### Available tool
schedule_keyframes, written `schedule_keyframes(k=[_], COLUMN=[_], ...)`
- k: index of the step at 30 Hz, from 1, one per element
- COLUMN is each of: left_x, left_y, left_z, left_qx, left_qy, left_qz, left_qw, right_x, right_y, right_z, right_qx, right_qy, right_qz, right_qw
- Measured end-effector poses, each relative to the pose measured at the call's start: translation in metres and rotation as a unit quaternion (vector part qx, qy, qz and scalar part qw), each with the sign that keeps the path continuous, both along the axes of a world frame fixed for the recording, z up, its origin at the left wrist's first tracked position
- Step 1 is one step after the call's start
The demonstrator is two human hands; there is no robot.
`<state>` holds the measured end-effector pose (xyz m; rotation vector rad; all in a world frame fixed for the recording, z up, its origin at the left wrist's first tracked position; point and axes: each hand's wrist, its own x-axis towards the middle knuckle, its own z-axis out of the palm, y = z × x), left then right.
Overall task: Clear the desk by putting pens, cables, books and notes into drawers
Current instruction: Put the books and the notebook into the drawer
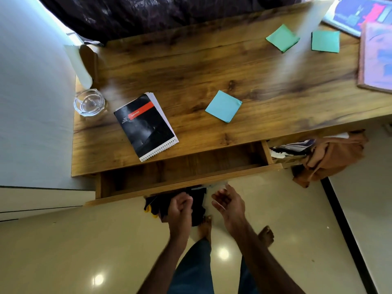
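Middle drawer (180, 169) was pulled out of the desk (212, 68), and nothing was visible inside it.

Left hand (180, 205): just on the near side of the drawer front and not touching it. Fingers were curled tight into a fist, thumb over them. Nothing visible in the grip.

Right hand (228, 201): also just on the near side of the drawer front, right of the left hand. Fingers were loosely bent and slightly spread, palm turned inward, holding nothing. There was a pale blur between the fingertips and the drawer front; couldn't tell what it was or whether they touched.

Dark cloth (199, 198) lay on the floor under the drawer front, behind the left hand.

Still on the desktop:
- spiral notebook (146, 127), just beyond the drawer, over its left half
- blue sticky note (223, 106), beyond the drawer's right half
- two green sticky notes (282, 38) (325, 41), well beyond the drawer to the right
- books (376, 58), far right of the drawer, blurred

Glass ashtray (89, 102) sat beyond the drawer's left end. Orange cloth (333, 154) hung from a second drawer, right of the open one.
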<state>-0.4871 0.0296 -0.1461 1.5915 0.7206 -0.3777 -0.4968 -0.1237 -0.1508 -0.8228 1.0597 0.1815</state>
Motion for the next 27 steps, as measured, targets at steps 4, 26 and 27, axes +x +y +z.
schedule_keyframes(k=[4,26,27], left_x=[-0.001,-0.034,-0.045], left_y=[-0.007,-0.006,-0.006], left_z=[0.02,0.025,0.027], left_qx=[0.246,0.48,0.481], left_qy=[-0.262,-0.15,-0.143], left_qz=[-0.208,-0.52,-0.524], left_qw=[0.909,0.691,0.689], right_x=[0.005,-0.031,-0.042], right_y=[0.005,-0.031,-0.031], right_z=[0.032,0.039,0.042], right_qx=[-0.413,-0.56,-0.56], right_qy=[-0.195,-0.086,-0.088], right_qz=[0.201,0.624,0.624], right_qw=[0.866,0.538,0.538])
